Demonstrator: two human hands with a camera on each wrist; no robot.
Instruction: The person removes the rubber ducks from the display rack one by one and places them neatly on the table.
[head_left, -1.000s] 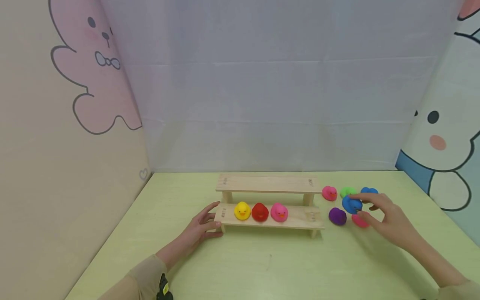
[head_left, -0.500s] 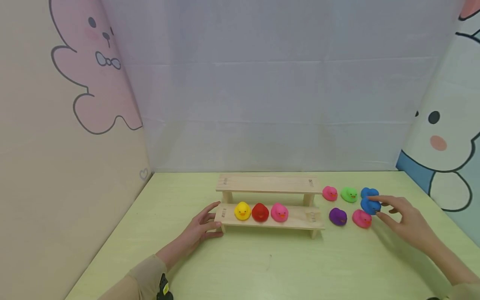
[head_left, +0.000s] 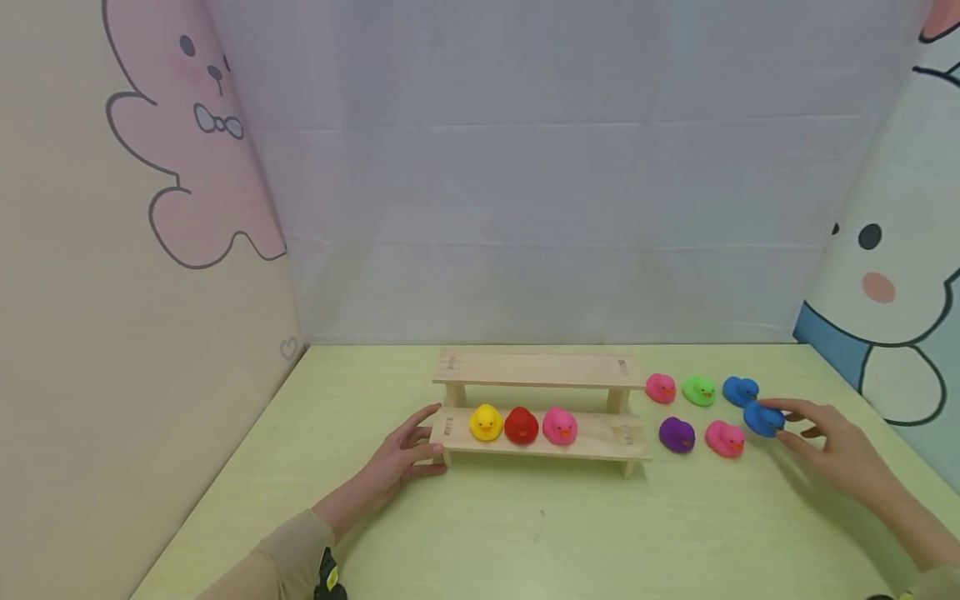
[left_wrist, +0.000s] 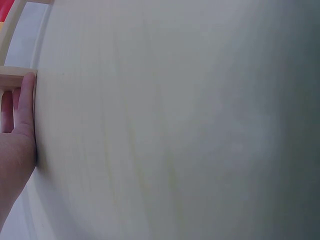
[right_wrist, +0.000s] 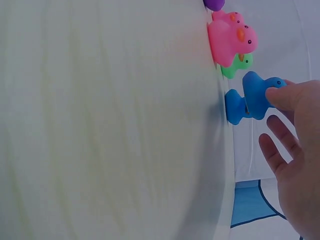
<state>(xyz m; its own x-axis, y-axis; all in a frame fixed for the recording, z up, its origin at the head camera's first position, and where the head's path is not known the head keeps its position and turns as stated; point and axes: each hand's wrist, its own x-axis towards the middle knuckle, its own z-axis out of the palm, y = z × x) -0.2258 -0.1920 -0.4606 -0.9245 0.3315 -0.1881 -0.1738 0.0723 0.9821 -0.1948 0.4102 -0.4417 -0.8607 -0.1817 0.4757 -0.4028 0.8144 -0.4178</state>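
Note:
My right hand (head_left: 843,450) pinches a blue rubber duck (head_left: 763,419) between thumb and index finger, holding it off the table at the right. In the right wrist view the held duck (right_wrist: 257,95) overlaps a second blue duck (right_wrist: 233,106) standing behind it; the other fingers hang free. My left hand (head_left: 393,458) holds the left end of a two-step wooden stand (head_left: 536,367), its fingers and thumb spread across the end of the lower step. On that step sit a yellow duck (head_left: 486,423), a red duck (head_left: 521,426) and a pink duck (head_left: 560,426).
Right of the stand, a pink duck (head_left: 661,388), a green duck (head_left: 699,390) and a blue duck (head_left: 740,390) form a back row. In front are a purple duck (head_left: 677,434) and another pink duck (head_left: 725,438). A pale curtain (head_left: 540,208) hangs behind the table (head_left: 525,533).
My right hand has moved right with the blue duck, from above the front pink duck to the right end of the group. The left hand and the stand have stayed put.

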